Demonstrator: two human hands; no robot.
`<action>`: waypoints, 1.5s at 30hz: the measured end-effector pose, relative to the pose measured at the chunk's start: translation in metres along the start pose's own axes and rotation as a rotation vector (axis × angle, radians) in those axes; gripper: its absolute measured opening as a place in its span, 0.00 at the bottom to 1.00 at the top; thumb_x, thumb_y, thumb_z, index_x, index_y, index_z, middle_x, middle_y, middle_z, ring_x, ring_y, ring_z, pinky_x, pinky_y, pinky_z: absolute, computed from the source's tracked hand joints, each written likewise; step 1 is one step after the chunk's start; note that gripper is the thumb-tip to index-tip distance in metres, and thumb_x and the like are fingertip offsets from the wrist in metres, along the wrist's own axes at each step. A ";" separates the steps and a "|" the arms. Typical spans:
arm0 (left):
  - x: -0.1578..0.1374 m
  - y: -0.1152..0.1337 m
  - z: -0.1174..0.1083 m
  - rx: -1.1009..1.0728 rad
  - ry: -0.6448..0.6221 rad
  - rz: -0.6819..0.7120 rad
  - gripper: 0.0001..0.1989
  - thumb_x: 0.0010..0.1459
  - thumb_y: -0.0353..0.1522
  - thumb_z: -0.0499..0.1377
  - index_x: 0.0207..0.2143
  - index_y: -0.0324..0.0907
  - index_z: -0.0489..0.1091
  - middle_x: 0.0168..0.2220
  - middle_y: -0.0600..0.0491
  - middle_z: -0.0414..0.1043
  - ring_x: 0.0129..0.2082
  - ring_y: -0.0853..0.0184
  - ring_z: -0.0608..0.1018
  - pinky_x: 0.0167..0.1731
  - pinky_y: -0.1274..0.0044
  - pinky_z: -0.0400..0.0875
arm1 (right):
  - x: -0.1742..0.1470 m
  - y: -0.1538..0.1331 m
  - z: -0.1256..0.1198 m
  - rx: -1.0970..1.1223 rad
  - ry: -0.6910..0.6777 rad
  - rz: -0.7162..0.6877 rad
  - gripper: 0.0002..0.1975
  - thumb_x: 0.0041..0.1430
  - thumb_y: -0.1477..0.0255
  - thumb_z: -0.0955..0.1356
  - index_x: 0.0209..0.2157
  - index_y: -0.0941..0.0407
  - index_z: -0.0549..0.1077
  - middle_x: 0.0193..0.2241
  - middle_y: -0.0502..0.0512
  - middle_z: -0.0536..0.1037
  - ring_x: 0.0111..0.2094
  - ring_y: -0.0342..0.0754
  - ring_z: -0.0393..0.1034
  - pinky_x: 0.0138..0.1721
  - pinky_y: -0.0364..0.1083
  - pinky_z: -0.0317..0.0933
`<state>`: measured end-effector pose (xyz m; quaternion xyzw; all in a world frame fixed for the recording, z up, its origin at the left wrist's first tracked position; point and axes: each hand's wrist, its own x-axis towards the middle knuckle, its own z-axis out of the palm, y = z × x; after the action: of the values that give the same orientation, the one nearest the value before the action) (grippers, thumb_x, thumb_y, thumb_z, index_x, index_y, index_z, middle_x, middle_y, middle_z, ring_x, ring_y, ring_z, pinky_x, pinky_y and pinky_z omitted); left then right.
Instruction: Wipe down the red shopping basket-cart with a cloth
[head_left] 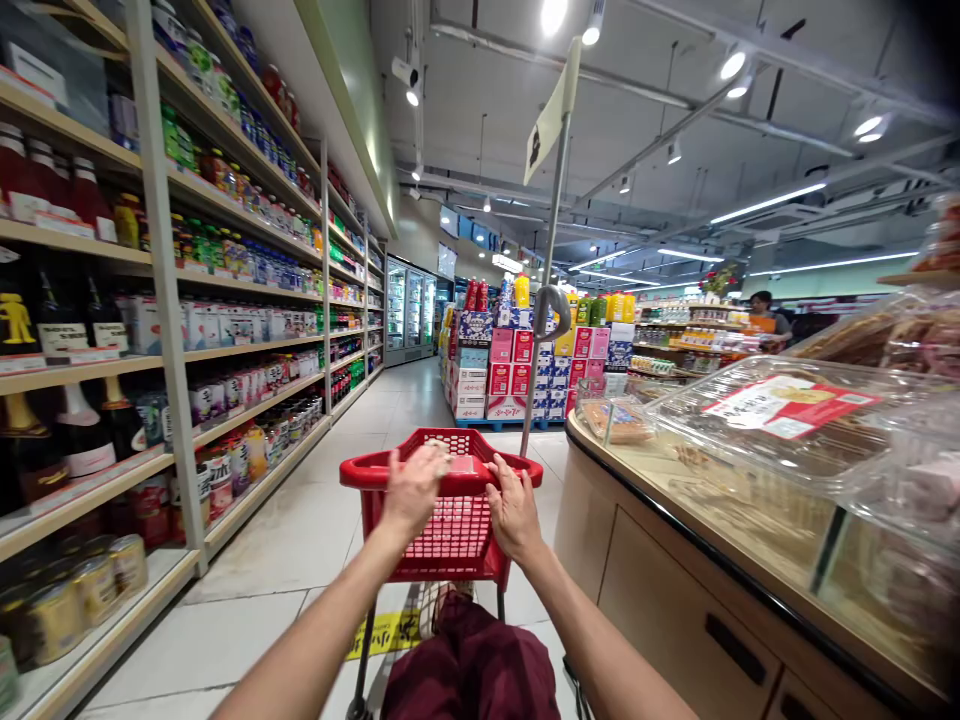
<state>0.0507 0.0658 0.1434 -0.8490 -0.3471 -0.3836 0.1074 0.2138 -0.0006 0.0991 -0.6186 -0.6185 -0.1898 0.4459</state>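
Note:
A red plastic shopping cart (pixel 453 540) with a mesh basket stands straight in front of me. My right hand (pixel 514 508) is on the right part of its red handle (pixel 469 482), fingers over the bar and thumb below them. Over the left part of the handle is my left hand (pixel 414 488), its fingers smeared by motion; whether they touch the bar or hold something I cannot make out. A metal pole (pixel 553 220) with a grey loop and a small sign rises at the cart's right side.
Drink shelves (pixel 255 295) line the left side of the tiled aisle (pixel 360 420). At right, a curved counter (pixel 660 560) carries clear food packs (pixel 787 410). Stacked boxes (pixel 514 365) stand ahead, and a person (pixel 772 318) is far right. A yellow floor sticker (pixel 384 632) lies below.

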 end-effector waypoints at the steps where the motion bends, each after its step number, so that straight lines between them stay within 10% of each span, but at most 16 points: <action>1: 0.000 -0.007 -0.002 0.026 0.029 -0.113 0.19 0.55 0.26 0.45 0.46 0.47 0.67 0.50 0.51 0.67 0.52 0.61 0.67 0.54 0.52 0.43 | 0.001 -0.001 0.001 0.005 0.005 0.007 0.24 0.61 0.65 0.52 0.56 0.59 0.55 0.52 0.57 0.65 0.54 0.47 0.57 0.56 0.53 0.41; 3: 0.001 -0.012 -0.003 0.056 0.060 -0.236 0.18 0.54 0.26 0.46 0.44 0.47 0.68 0.50 0.50 0.67 0.51 0.60 0.67 0.53 0.51 0.45 | 0.001 -0.001 0.003 0.020 0.016 0.024 0.24 0.61 0.65 0.52 0.56 0.59 0.54 0.52 0.57 0.66 0.54 0.47 0.57 0.57 0.54 0.40; 9: -0.009 0.014 0.009 -0.034 -0.002 0.108 0.19 0.57 0.26 0.46 0.49 0.48 0.64 0.53 0.52 0.64 0.56 0.65 0.62 0.56 0.57 0.42 | -0.004 0.005 0.007 0.032 0.005 0.003 0.23 0.61 0.65 0.52 0.56 0.59 0.55 0.52 0.58 0.65 0.54 0.48 0.57 0.57 0.54 0.39; 15: -0.024 -0.029 -0.008 0.048 0.100 -0.243 0.20 0.54 0.24 0.46 0.47 0.48 0.65 0.52 0.50 0.65 0.54 0.62 0.65 0.55 0.53 0.43 | -0.006 0.004 0.007 0.017 0.004 0.005 0.24 0.61 0.64 0.52 0.56 0.59 0.55 0.51 0.58 0.67 0.53 0.49 0.58 0.56 0.56 0.39; 21: -0.004 0.006 0.014 -0.017 0.006 0.020 0.19 0.57 0.26 0.47 0.50 0.50 0.63 0.52 0.53 0.65 0.55 0.65 0.63 0.56 0.55 0.41 | -0.004 0.011 0.013 0.016 0.003 -0.045 0.24 0.60 0.65 0.53 0.55 0.58 0.56 0.52 0.59 0.66 0.53 0.50 0.57 0.56 0.58 0.40; 27: 0.001 -0.040 0.008 0.013 0.032 -0.289 0.18 0.55 0.25 0.47 0.45 0.48 0.66 0.50 0.51 0.67 0.52 0.63 0.67 0.54 0.50 0.41 | 0.009 0.038 0.020 0.126 -0.028 0.029 0.25 0.59 0.63 0.54 0.55 0.57 0.55 0.49 0.58 0.69 0.52 0.51 0.58 0.56 0.60 0.40; 36: 0.018 -0.054 0.021 -0.059 -0.033 -0.173 0.19 0.55 0.25 0.46 0.46 0.49 0.65 0.50 0.53 0.68 0.51 0.65 0.67 0.56 0.53 0.37 | 0.045 0.090 0.039 0.152 -0.058 0.070 0.24 0.58 0.62 0.54 0.52 0.58 0.59 0.46 0.58 0.70 0.50 0.51 0.60 0.56 0.61 0.40; 45: 0.042 -0.036 0.047 -0.029 -0.032 -0.223 0.14 0.53 0.24 0.48 0.37 0.44 0.69 0.38 0.52 0.73 0.40 0.65 0.72 0.46 0.67 0.59 | 0.062 0.054 0.090 0.076 -0.102 0.051 0.24 0.59 0.62 0.52 0.51 0.58 0.64 0.54 0.61 0.62 0.59 0.57 0.45 0.52 0.64 0.46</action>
<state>0.0732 0.1343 0.1391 -0.8125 -0.4357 -0.3845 0.0463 0.2454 0.1157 0.0829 -0.6257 -0.6310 -0.1230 0.4418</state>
